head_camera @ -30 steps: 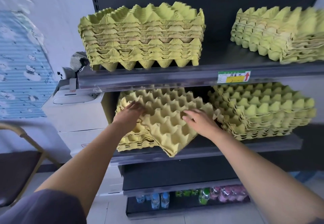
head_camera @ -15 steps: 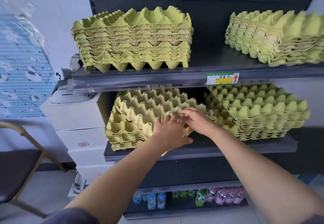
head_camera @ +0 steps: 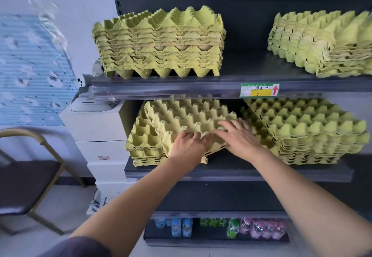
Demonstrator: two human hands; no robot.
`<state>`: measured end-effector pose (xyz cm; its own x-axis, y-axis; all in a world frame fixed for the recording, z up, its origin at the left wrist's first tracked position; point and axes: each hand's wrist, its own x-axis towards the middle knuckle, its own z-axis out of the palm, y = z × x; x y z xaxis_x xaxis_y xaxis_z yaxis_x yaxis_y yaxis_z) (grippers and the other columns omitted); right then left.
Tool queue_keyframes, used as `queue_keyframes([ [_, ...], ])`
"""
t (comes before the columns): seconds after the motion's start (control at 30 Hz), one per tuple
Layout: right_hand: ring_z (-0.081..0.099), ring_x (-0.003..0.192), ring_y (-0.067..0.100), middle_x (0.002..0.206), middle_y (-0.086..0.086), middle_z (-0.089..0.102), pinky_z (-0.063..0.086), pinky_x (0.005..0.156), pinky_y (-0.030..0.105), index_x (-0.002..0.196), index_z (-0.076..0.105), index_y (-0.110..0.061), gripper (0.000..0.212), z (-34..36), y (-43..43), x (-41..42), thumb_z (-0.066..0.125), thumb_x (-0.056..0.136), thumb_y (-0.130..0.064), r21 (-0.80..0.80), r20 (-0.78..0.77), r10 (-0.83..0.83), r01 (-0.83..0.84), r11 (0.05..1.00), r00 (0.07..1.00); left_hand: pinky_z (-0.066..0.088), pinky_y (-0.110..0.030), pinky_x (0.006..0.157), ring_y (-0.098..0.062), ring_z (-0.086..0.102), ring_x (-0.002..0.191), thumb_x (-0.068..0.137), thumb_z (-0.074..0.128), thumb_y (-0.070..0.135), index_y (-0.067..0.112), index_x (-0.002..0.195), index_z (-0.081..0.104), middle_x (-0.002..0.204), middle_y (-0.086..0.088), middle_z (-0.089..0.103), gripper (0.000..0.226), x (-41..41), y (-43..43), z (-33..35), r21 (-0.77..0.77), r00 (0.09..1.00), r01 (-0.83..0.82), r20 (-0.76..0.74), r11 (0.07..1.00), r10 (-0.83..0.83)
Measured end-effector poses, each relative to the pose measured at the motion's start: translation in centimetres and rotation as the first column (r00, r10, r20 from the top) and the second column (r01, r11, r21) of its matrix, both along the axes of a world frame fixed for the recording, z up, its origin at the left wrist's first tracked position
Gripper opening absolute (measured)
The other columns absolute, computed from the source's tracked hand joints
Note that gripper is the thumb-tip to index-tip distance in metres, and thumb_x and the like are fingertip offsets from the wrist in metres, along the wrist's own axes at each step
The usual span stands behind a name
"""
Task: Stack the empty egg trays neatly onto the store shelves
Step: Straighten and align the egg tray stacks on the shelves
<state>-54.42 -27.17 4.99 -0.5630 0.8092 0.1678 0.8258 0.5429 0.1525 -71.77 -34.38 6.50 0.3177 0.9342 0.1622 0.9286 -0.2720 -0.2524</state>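
chair (head_camera: 26, 176): far left on the floor, dark seat, metal frame.
bottles (head_camera: 181, 227): row on the bottom shelf, below both arms.
left hand (head_camera: 188, 148): on near edge of top tray, fingers laid over the cups and slightly bent. Thumb hidden, so grip or plain press: cannot tell.
right hand (head_camera: 239, 136): flat on same tray by its right corner, fingers spread and straight, pressing down. Just right of left hand.
top tray (head_camera: 191, 118): task item. On lower-left stack, left half of middle shelf. Skewed against the trays below, near corner hanging past the stack toward the shelf's front edge.
lower-left stack (head_camera: 144, 146): left end of middle shelf, left cups exposed beside the skewed tray.
lower-right stack (head_camera: 306, 134): right half of same shelf, taller, turned slightly. Contact with top tray hidden by right hand.
middle shelf (head_camera: 241, 169): dark, bare strip along front edge.
white boxes (head_camera: 100, 127): stacked just left of the shelving.
upper shelf (head_camera: 181, 88): metal front rail, price label (head_camera: 259, 90) right of centre, red arrow.
upper-left stack (head_camera: 159, 43): square to front edge, neat.
upper-right stack (head_camera: 322, 43): right end, set at an angle, layers fanned.
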Motion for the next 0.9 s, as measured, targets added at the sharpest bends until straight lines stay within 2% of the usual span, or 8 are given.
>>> queue_keyframes([
  [0.07,0.031,0.135,0.028,0.15,0.001,0.029,0.023,0.114,0.05,0.144,0.033,-0.031,0.071,0.4,0.1,-0.9,0.059,0.084,-0.003,0.043,-0.024,0.019,-0.018,0.999,1.0,0.031,-0.035,0.094,-0.028,0.049,0.117,0.093,0.048,0.021,0.017,0.148,0.011,0.13,-0.009,0.048,0.066,-1.5,0.1,0.5,0.062,0.999,0.037,-0.014,0.997,-0.036],
  [0.17,0.041,0.125,0.027,0.141,0.0,0.041,0.032,0.107,0.046,0.144,0.033,-0.029,0.067,1.3,0.3,-3.2,0.059,0.085,-0.007,0.113,-0.093,0.026,-0.015,0.993,0.995,0.032,-0.036,0.097,-0.024,0.048,0.117,0.093,0.049,0.023,0.024,0.149,0.007,0.131,-0.005,0.048,0.07,-5.0,1.0,1.1,0.116,0.999,0.047,-0.013,0.992,-0.046],
  [0.33,0.044,0.124,0.027,0.137,0.002,0.046,0.032,0.105,0.045,0.143,0.033,-0.032,0.065,2.4,0.7,-8.8,0.059,0.087,-0.011,0.141,-0.13,0.04,-0.022,0.99,0.991,0.031,-0.036,0.102,-0.022,0.039,0.125,0.094,0.047,0.025,0.029,0.149,-0.005,0.137,-0.001,0.041,0.075,-11.4,2.3,1.7,0.058,1.0,0.012,-0.008,0.998,-0.011],
  [0.43,0.046,0.125,0.028,0.141,0.005,0.044,0.034,0.105,0.047,0.145,0.031,-0.031,0.063,1.9,0.9,-11.9,0.061,0.089,-0.023,0.069,-0.127,0.019,-0.01,0.998,0.992,0.031,-0.038,0.103,-0.023,0.034,0.13,0.094,0.046,0.019,0.035,0.147,-0.003,0.142,0.002,0.039,0.074,-14.9,3.4,0.6,0.017,1.0,0.013,0.01,1.0,-0.013],
  [0.5,0.039,0.133,0.03,0.148,0.007,0.037,0.034,0.107,0.049,0.147,0.027,-0.029,0.063,1.1,1.1,-13.2,0.056,0.092,-0.036,-0.077,-0.1,0.017,-0.025,0.997,0.995,0.026,-0.037,0.108,-0.021,0.024,0.138,0.095,0.047,0.02,0.038,0.146,0.003,0.149,0.005,0.031,0.07,-16.8,4.0,-0.5,-0.062,0.999,-0.015,0.033,0.998,0.017],
  [0.63,0.019,0.142,0.025,0.154,0.006,0.027,0.027,0.112,0.047,0.15,0.015,-0.033,0.055,-1.2,1.5,-12.7,0.038,0.1,-0.038,-0.345,0.016,0.075,-0.065,0.936,0.997,0.02,-0.04,0.112,-0.018,0.007,0.143,0.096,0.041,0.043,0.04,0.147,0.007,0.155,0.008,0.014,0.062,-17.6,3.9,-3.0,-0.251,0.999,-0.04,0.011,0.967,0.044],
  [0.8,0.015,0.142,0.022,0.153,0.003,0.026,0.028,0.109,0.046,0.15,0.012,-0.035,0.057,-1.6,1.7,-12.4,0.038,0.099,-0.04,-0.348,0.01,0.066,-0.058,0.936,0.998,0.026,-0.042,0.107,-0.024,0.018,0.138,0.083,0.059,0.049,0.042,0.146,0.005,0.148,0.004,0.025,0.084,-17.0,3.9,-4.2,-0.135,0.998,-0.052,-0.03,0.989,0.048],
  [0.9,0.015,0.142,0.026,0.153,0.004,0.024,0.025,0.109,0.052,0.149,0.007,-0.036,0.083,-1.9,1.3,-13.0,0.055,0.085,-0.056,-0.29,0.095,0.03,-0.001,0.957,0.995,0.026,-0.043,0.104,-0.023,0.023,0.135,0.084,0.062,0.037,0.042,0.145,0.0,0.146,0.003,0.028,0.086,-17.1,3.9,-4.9,-0.05,0.995,-0.055,-0.092,0.997,0.05],
])
